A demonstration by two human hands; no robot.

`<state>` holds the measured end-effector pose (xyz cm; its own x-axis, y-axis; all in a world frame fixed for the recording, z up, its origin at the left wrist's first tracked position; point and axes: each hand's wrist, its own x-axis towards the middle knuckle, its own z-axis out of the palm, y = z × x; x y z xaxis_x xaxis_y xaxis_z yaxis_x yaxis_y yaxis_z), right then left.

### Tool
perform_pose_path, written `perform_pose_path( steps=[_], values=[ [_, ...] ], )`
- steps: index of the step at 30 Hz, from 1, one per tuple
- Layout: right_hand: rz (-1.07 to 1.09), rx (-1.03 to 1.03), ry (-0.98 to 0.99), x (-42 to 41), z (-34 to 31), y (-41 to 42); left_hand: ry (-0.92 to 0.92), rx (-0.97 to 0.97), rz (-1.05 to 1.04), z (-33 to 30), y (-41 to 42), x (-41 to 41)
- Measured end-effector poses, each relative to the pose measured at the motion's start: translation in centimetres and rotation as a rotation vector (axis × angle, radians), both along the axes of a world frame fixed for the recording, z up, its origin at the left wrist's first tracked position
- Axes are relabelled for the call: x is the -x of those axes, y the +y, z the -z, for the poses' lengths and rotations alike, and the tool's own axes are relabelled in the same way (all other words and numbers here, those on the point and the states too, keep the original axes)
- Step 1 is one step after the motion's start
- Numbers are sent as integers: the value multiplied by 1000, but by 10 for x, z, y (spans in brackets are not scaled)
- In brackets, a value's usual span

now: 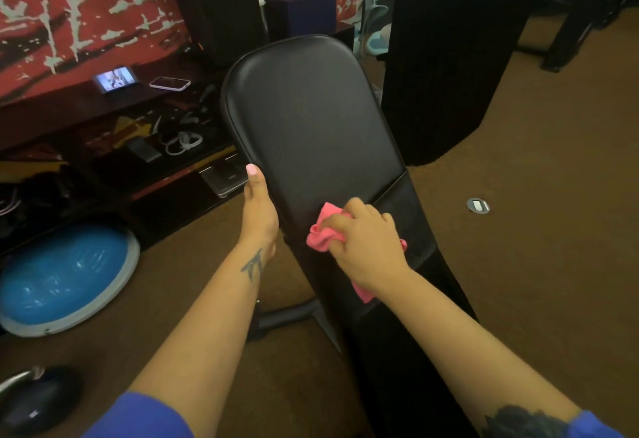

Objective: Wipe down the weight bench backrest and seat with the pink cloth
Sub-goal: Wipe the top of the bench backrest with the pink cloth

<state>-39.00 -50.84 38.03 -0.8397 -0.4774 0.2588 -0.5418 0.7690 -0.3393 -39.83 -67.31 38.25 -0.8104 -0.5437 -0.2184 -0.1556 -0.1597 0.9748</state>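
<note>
The black padded backrest (311, 116) of the weight bench rises away from me in the middle of the view. Its seat (401, 351) runs down toward me, dark and partly hidden by my right forearm. My right hand (366, 244) grips the bunched pink cloth (323, 233) and presses it on the lower end of the backrest, near the seam. Part of the cloth hangs out below my wrist. My left hand (259, 209) holds the backrest's left edge, thumb on top, fingers hidden behind the pad.
A blue half-ball trainer (65, 275) lies on the brown carpet at the left, a kettlebell (34, 396) at the bottom left. A low dark shelf (114, 98) carries a small screen and a phone (169, 83). A black curved counter (449, 67) stands right of the bench.
</note>
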Motion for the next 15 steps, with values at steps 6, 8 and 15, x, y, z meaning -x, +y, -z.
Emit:
perform_pose_path(
  steps=[6, 8, 15],
  values=[
    [-25, 245, 35, -19, 41, 30, 3, 34, 34, 1, -2, -3],
    [12, 232, 63, -32, 62, 34, -2, 40, 41, 2, -2, -5],
    [175, 474, -23, -26, 58, -3, -55, 108, 102, 15, -2, -20]
  ],
)
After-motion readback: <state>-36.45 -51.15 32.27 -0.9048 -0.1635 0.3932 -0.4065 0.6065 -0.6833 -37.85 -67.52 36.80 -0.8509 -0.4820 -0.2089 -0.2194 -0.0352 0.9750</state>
